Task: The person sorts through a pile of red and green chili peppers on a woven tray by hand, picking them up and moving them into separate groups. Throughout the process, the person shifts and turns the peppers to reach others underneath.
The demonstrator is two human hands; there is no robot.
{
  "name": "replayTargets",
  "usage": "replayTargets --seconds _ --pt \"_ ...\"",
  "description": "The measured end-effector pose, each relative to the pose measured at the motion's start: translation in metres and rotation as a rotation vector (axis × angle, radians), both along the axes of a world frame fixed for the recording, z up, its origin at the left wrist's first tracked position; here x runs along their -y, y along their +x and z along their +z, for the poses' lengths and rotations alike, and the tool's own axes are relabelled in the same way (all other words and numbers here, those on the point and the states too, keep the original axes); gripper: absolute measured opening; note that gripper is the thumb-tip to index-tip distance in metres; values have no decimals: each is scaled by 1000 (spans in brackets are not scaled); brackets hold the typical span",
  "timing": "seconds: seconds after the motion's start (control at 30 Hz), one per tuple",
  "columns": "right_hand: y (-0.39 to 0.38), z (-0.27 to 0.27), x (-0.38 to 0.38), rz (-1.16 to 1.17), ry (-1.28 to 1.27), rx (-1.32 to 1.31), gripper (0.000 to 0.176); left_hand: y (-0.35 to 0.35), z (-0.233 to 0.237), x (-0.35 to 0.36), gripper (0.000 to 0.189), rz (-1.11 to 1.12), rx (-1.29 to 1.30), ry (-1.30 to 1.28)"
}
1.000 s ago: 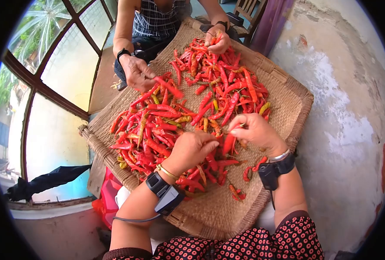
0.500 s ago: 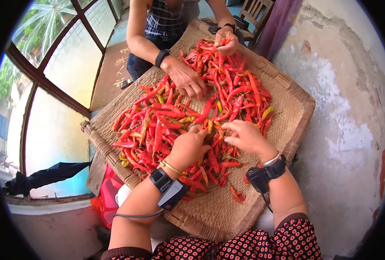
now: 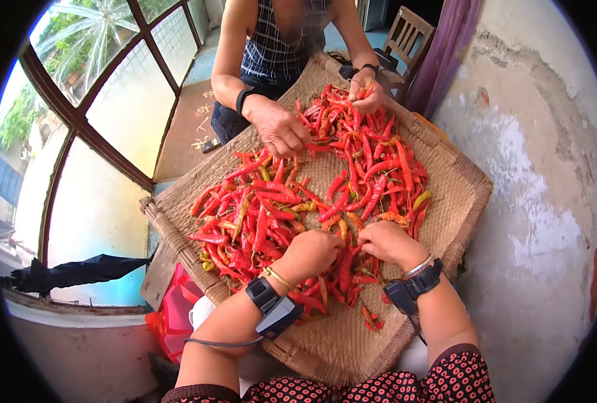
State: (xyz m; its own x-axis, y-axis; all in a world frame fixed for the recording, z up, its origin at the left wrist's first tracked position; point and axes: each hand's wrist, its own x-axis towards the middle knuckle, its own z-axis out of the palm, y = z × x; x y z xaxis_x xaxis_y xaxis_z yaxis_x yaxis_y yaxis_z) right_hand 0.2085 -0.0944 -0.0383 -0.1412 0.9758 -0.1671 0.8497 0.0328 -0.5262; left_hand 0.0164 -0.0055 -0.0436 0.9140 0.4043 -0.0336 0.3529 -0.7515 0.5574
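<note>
A large heap of red chili peppers [image 3: 265, 225], with a few yellowish ones among them, lies in a shallow woven tray [image 3: 453, 195]. My left hand [image 3: 312, 254] is closed low over the near side of the heap. Close to its right, my right hand [image 3: 391, 243] is closed too, fingers bent down. Between the two sets of fingertips shows a red chili pepper [image 3: 346, 263], which both hands appear to pinch; the fingertips are partly hidden. Smaller chili pieces [image 3: 371, 318] lie on the weave below my right hand.
Opposite me, another person's hand [image 3: 278, 127] reaches into the heap, and that person's other hand [image 3: 365, 93] holds chilies. A rough wall [image 3: 520, 174] stands on the right. To the left are windows, a dark folded umbrella [image 3: 90, 272] and a red plastic bag [image 3: 177, 309].
My hands have drawn closer together and lower, and their fingers have closed. The other person's reaching hand has lifted slightly. The view has shifted a little.
</note>
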Motion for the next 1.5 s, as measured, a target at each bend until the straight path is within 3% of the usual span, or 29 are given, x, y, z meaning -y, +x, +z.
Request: replayTargets --seconds 0.1,0.17,0.3,0.37,0.43,0.5,0.57,0.6,0.63,0.73,0.8,0.83,0.93,0.97,1.03,1.07,1.1,1.17,1.2,1.3,1.37,1.5 --pt "11 22 0 -2 92 -105 11 -3 14 -5 16 23 155 -56" --pt "14 49 6 -315 -130 -370 12 -6 21 -11 15 161 224 -431" --pt "30 49 13 -442 -57 -707 11 -8 39 -23 15 396 515 -959" --pt "27 49 12 -426 -49 -694 11 -6 35 -32 22 340 637 -942" --pt "22 47 10 -424 -134 -667 11 0 33 -32 34 370 923 -927" --pt "19 41 9 -432 -154 -668 11 4 33 -25 44 374 966 -931" --pt "10 40 6 -433 -146 -608 12 3 21 -23 42 380 532 -352" --pt "4 43 5 -437 -137 -592 12 7 16 -23 43 261 538 -343" --pt "0 42 5 -438 -142 -592 12 8 10 -13 37 227 451 -611" --pt "-7 44 4 -428 -80 -731 12 10 15 10 29 150 402 -531" --pt "-4 42 5 -425 -71 -739 12 11 9 10 22 -32 111 -714" --pt "-2 40 4 -418 -60 -748 13 10 7 10 22 -30 116 -712" --pt "11 37 4 -557 -59 -835 12 7 16 8 19 0 190 -318" --pt "15 39 4 -557 -57 -817 12 6 19 8 19 -2 208 -321" --pt "23 40 2 -783 226 -1119 12 3 17 10 22 90 3 5" --pt "30 40 0 -739 372 -1233 25 2 13 10 28 87 -30 23" --pt "32 40 -2 -733 374 -1228 25 0 9 11 28 91 -22 25" --pt "30 48 -3 -964 721 -1443 46 -2 5 12 32 -19 -97 60" --pt "35 47 2 -903 633 -1431 60 -2 11 14 35 -29 -156 64" --pt "30 45 5 -868 283 -1132 53 -1 10 15 33 -128 -239 46" --pt "23 30 1 -586 -67 -770 48 -3 4 15 30 -156 -259 28" --pt "-14 18 2 40 -32 -147 37 -4 5 15 27 -196 -198 79"
